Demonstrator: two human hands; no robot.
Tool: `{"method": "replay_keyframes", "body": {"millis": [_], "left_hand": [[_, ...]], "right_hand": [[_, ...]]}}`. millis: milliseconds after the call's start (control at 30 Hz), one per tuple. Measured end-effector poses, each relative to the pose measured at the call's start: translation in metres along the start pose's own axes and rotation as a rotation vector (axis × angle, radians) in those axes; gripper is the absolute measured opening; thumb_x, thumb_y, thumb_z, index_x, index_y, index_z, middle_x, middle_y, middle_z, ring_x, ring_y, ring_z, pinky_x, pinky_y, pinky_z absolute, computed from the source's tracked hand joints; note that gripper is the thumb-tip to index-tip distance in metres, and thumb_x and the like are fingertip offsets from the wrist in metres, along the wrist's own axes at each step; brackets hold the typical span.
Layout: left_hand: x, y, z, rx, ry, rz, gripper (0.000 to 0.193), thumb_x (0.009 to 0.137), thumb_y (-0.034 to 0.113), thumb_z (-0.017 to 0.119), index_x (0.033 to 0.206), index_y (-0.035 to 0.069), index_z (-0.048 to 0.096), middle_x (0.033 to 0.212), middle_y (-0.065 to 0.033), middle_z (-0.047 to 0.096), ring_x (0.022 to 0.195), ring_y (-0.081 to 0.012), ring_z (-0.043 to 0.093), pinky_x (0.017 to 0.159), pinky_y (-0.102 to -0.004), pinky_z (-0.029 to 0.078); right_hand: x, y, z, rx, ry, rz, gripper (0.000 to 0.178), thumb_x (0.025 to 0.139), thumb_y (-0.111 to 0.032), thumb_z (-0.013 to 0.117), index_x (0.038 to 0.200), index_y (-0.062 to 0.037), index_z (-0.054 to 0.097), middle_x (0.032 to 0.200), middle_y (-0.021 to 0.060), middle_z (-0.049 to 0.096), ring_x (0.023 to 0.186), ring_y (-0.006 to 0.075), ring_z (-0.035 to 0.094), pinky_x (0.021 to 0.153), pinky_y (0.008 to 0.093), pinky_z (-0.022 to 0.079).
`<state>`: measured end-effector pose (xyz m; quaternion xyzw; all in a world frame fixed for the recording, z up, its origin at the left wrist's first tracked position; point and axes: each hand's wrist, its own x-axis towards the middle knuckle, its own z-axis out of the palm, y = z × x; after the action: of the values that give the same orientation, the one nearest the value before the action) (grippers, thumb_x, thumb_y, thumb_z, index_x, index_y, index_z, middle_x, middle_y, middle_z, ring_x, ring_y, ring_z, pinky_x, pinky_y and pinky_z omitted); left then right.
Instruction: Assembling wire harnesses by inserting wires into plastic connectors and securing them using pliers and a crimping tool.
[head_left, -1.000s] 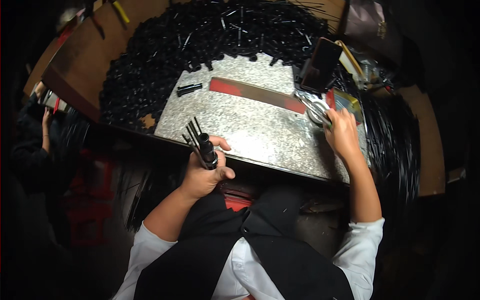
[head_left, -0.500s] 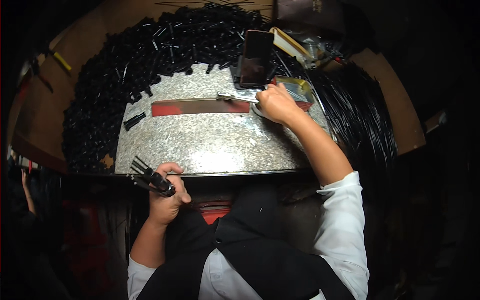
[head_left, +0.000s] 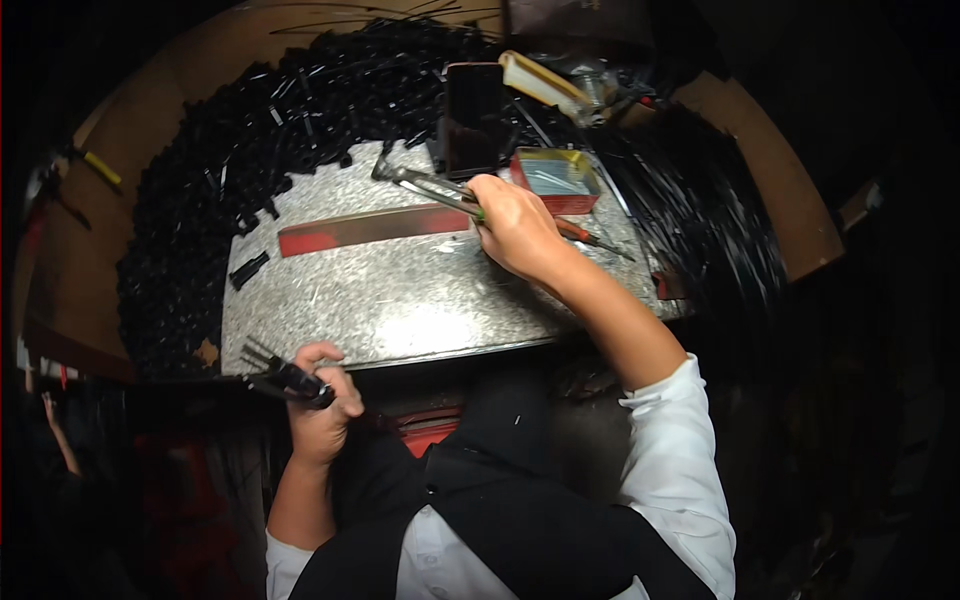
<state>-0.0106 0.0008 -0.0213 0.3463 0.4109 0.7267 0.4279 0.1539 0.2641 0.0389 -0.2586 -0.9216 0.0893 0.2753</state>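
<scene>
My right hand (head_left: 515,225) is closed around a long two-armed metal tool (head_left: 430,188), something like tongs or pliers. A small dark piece (head_left: 382,168) shows at its far end; whether the tool grips it I cannot tell. Below that tool lies a red-edged flat bar (head_left: 375,230) on the speckled stone slab (head_left: 420,295). Just right of my hand is an orange-handled tool (head_left: 580,233) with a thin dark tip. At the slab's near left edge my left hand (head_left: 325,400) is closed on several black tubular pieces (head_left: 290,380) with thin prongs sticking out.
A large heap of black parts (head_left: 230,170) rings the slab's far and left sides. A phone (head_left: 473,118) stands at the back beside a red tin (head_left: 570,203) of thin pieces. Long black strands (head_left: 720,220) lie at right. One black piece (head_left: 249,270) rests at the slab's left.
My right hand has shifted left and slightly nearer, and its tool now reaches toward the heap. The orange-handled tool has come into sight. The whole view has turned a little.
</scene>
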Motion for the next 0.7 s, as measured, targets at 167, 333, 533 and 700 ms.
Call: {"method": "replay_keyframes", "body": {"millis": [167,333,533,700], "left_hand": [[0.008,0.003,0.015,0.273,-0.027,-0.041,0.057,0.066,-0.005,0.07,0.112,0.002,0.037,0.057,0.0034,0.045,0.05,-0.0075,0.045,0.051,-0.0204,0.038],[0.004,0.006,0.012,0.24,-0.025,0.019,0.08,0.062,0.033,0.085,0.116,-0.002,0.038,0.055,0.0056,0.045,0.051,-0.0041,0.046,0.05,-0.0178,0.034],[-0.004,0.009,0.01,0.205,-0.011,0.063,0.079,0.062,0.025,0.085,0.122,0.0,0.038,0.07,0.0017,0.058,0.063,-0.0028,0.052,0.056,-0.0173,0.038],[-0.007,0.003,0.006,0.082,-0.037,0.014,0.079,0.063,0.019,0.085,0.123,0.0,0.037,0.096,-0.006,0.064,0.085,-0.0082,0.059,0.071,-0.0209,0.047]], "right_hand": [[-0.035,-0.077,0.008,0.805,-0.13,0.144,0.013,0.093,-0.014,0.05,0.088,-0.0018,0.051,0.072,0.0038,0.051,0.062,0.0119,0.048,0.057,0.0274,0.04],[-0.06,-0.13,0.03,1.067,-0.228,0.076,0.012,0.093,-0.012,0.051,0.091,-0.0004,0.052,0.081,0.0048,0.052,0.068,0.0105,0.049,0.062,0.0255,0.042],[-0.062,-0.15,0.036,1.036,-0.205,-0.019,0.005,0.091,-0.004,0.051,0.091,0.0005,0.052,0.085,0.0063,0.054,0.075,0.0131,0.051,0.068,0.0266,0.043],[-0.063,-0.159,0.031,1.032,-0.253,0.018,0.005,0.086,0.0,0.048,0.089,0.0008,0.053,0.084,0.007,0.055,0.077,0.0147,0.051,0.071,0.0268,0.042]]}}
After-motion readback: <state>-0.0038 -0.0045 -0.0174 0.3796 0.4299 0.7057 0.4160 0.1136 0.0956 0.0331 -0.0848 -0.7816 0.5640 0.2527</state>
